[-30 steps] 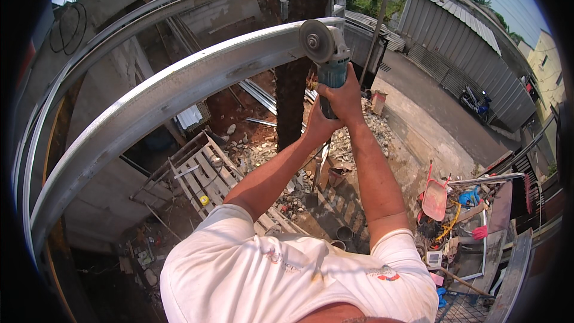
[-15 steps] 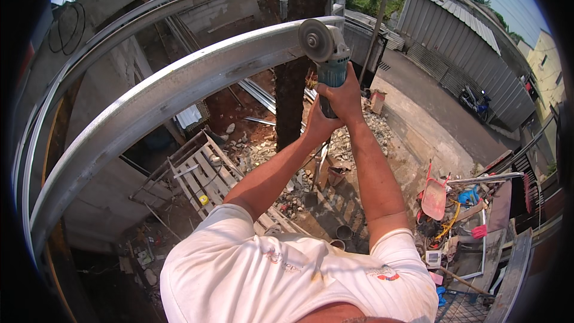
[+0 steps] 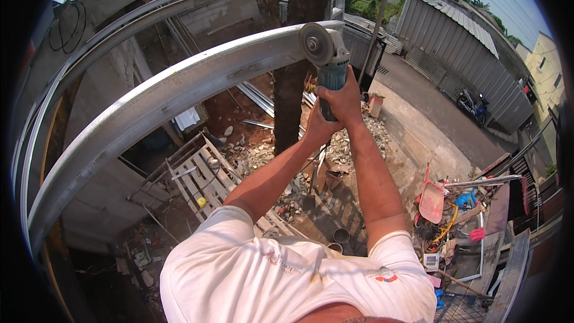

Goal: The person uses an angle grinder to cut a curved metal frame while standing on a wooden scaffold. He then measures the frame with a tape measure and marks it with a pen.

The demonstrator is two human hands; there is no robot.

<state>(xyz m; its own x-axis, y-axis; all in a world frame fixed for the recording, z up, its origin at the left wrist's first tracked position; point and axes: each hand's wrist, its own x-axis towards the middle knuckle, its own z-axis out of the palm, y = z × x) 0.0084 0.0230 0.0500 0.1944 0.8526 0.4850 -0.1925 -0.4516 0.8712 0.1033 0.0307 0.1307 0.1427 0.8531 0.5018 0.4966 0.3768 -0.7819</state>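
Both arms stretch forward to a teal and grey angle grinder [image 3: 332,74], held upright with its round disc [image 3: 316,43] at the top. My right hand [image 3: 346,100] is wrapped round the grinder's body, high up. Lower down, my left hand [image 3: 321,127] closes on the dark rear end of the handle. The disc overlaps the far end of a long silvery steel beam [image 3: 179,87] in this view; whether it touches the metal I cannot tell. A cord seems to hang below the handle, partly hidden by my left arm.
A dark tree trunk [image 3: 290,104] stands just beyond the beam. Far below lie a wooden slatted platform [image 3: 206,179] with a yellow tape measure [image 3: 201,202], broken rubble [image 3: 373,143], a red wheelbarrow [image 3: 431,200] and mixed scrap. More metal profiles [image 3: 113,30] run along the left.
Almost nothing differs. The disc sits very slightly lower against the beam's end, and the view has shifted a little. Both hands keep their hold on the grinder.
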